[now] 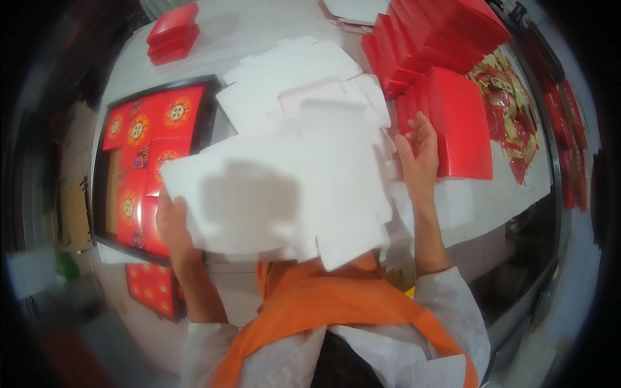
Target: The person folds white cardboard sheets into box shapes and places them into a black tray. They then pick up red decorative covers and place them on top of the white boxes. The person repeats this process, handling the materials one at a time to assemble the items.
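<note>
Flat white cardboard box blanks (339, 174) lie overlapped in a loose pile before me. My left hand (175, 225) grips the left end of one white blank (184, 184), and much of the fingers is hidden by the card. The rest of that blank reaches across the pile, with a dark shadow on it. My right hand (421, 143) is raised at the right of the pile, palm up and fingers apart, with nothing in it. Just beside it stands a row of red cardboard boxes (461, 126); whether the fingers touch them I cannot tell.
A black-rimmed tray (206, 104) of printed red boxes (138, 131) stands at the left. More red boxes are stacked at the back right (436, 34) and back left (173, 34). Small gold and red packets (509, 106) lie heaped at the right. Below the table sits another printed red stack (153, 288).
</note>
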{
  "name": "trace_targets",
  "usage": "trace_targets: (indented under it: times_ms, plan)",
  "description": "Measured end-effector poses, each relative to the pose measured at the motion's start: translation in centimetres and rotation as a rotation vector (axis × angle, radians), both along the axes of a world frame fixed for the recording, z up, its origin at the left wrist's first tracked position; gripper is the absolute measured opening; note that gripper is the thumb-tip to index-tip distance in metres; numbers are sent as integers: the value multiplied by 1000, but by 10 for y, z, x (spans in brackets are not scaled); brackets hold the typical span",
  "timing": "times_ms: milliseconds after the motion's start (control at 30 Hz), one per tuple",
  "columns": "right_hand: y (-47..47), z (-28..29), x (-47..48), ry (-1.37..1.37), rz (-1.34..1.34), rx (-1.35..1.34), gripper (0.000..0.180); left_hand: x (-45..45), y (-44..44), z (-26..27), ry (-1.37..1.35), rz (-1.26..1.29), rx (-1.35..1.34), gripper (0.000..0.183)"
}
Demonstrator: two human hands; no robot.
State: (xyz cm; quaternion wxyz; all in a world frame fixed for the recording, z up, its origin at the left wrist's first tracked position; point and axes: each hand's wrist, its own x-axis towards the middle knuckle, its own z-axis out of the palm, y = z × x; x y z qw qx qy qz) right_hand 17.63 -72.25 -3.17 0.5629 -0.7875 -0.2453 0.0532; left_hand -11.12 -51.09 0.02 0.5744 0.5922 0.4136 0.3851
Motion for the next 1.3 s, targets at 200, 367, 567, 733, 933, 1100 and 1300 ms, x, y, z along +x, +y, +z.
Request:
trace_targets:
  times_ms: [200,367,567,733,933,1100,1300]
  plan:
    - [-9,-5,-18,629,193,247,51,-22,-15,-25,-60,53,-87,38]
    - [2,5,-22,399,247,-202,37,-52,-29,-45,60,-2,-206,46]
    - [-4,1,-8,563,178,-216,31,-34,-26,-25,-570,-868,-339,78]
    - [16,-11,5,442,436,-13,30,27,4,3,-120,-1062,194,71]
    - [31,-5,-3,251,684,-226,35,68,-6,-14,484,-1034,182,33]
    - [22,2,-27,223,790,-323,35,69,-28,-54,429,-886,140,38]
    - [23,4,-31,327,834,-644,40,63,-32,-65,434,-889,104,38]
